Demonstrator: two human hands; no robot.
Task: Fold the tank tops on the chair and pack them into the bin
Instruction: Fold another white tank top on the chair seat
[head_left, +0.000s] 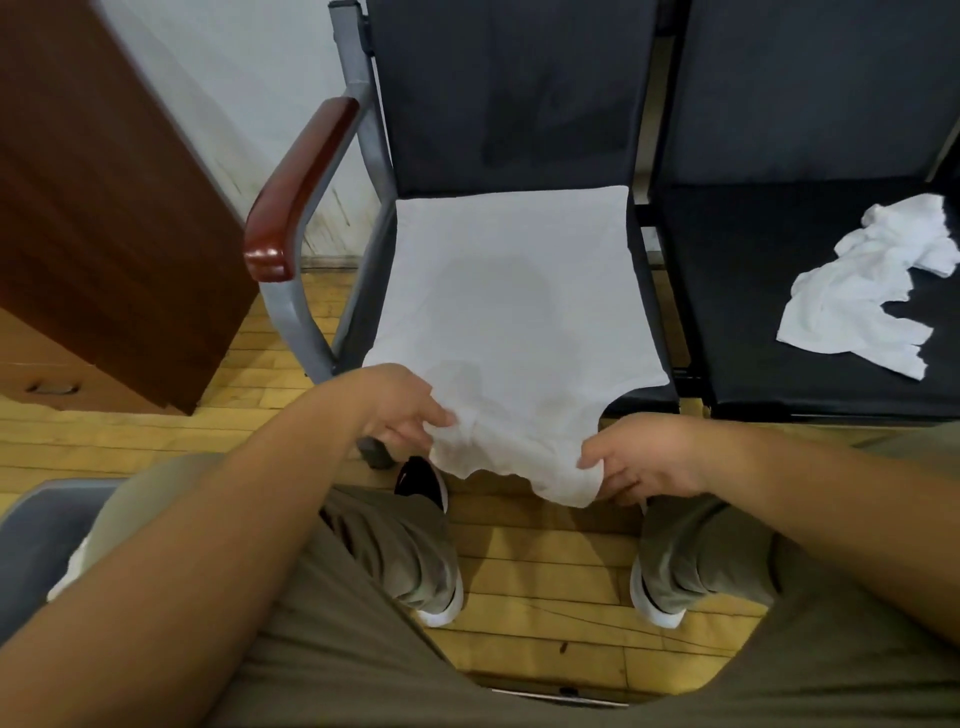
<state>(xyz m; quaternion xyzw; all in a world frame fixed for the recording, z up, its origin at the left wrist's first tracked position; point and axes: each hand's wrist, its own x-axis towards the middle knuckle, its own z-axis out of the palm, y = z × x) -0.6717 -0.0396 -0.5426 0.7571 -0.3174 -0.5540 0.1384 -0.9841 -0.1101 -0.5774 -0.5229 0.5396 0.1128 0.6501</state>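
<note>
A white tank top (514, 312) lies spread flat over the seat of a black chair (519, 104), its near end hanging past the front edge. My left hand (405, 410) pinches that near end on the left side. My right hand (644, 457) grips the same end on the right, fingers curled into the bunched cloth. A second white tank top (862, 291) lies crumpled on the seat of the adjoining black chair (753, 312) to the right. No bin is in view.
The chair has a red-brown wooden armrest (296, 187) on a grey metal frame at the left. A brown wooden cabinet (88, 208) stands at far left. My legs and white shoes (441, 608) rest on the yellow wood floor (545, 561) below the seat.
</note>
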